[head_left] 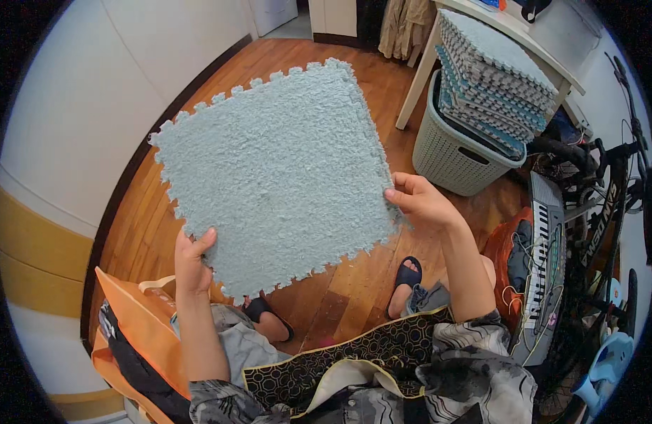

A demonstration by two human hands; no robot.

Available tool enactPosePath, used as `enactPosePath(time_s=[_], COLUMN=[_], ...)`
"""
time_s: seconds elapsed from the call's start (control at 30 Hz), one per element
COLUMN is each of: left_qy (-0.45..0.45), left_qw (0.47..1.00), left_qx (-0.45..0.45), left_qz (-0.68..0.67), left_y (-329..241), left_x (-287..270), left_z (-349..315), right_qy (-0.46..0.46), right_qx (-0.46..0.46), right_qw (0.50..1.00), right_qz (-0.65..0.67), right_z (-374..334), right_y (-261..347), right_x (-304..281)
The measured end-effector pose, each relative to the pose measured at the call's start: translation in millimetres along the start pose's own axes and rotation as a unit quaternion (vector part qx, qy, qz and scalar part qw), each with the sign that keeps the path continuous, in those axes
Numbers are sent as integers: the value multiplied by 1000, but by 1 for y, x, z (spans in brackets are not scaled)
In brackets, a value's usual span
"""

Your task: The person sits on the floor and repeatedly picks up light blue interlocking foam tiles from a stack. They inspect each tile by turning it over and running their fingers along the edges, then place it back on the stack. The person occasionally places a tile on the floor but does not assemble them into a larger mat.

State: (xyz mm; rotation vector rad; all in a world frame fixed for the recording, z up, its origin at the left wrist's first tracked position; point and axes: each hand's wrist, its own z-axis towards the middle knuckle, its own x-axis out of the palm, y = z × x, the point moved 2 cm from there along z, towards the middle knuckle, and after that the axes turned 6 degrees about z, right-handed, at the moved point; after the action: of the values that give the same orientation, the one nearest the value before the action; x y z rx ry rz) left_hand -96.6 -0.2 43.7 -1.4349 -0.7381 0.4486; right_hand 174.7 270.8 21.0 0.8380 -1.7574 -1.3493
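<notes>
A fluffy, pale blue-green foam mat tile (pixel 276 169) with jigsaw-like toothed edges is held up in front of me, tilted, above the wooden floor. My left hand (pixel 194 263) grips its lower left edge, thumb on the plush face. At the right edge my right hand (pixel 419 201) pinches the tile, thumb also on the plush side. The fingers behind the tile are partly hidden. Farther right, a stack of similar mat tiles (pixel 492 81) sits tilted on top of a grey-green plastic basket (pixel 453 159).
A white table (pixel 419 78) stands behind the basket. On the right are an electronic keyboard (pixel 541 261) with tangled cables and a bicycle (pixel 608 191). An orange bag (pixel 145 328) with dark cloth sits at lower left. White cabinets (pixel 78 99) line the left side.
</notes>
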Motion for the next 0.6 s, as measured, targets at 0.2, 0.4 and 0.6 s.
enactPosePath(time_s=[0.2, 0.4, 0.6], left_qy=[-14, -10, -47], left_qw=[1000, 1000, 998], left_qx=[9, 23, 35], left_qz=[4, 14, -3], left_y=[-4, -4, 2], left_x=[-3, -6, -3], left_z=[-1, -2, -1], right_qy=[48, 40, -132], right_qx=[-7, 32, -67], right_qw=[996, 998, 989], right_qz=[-76, 36, 10], right_z=[0, -6, 3], right_y=[-3, 3, -11], right_x=[-6, 0, 14])
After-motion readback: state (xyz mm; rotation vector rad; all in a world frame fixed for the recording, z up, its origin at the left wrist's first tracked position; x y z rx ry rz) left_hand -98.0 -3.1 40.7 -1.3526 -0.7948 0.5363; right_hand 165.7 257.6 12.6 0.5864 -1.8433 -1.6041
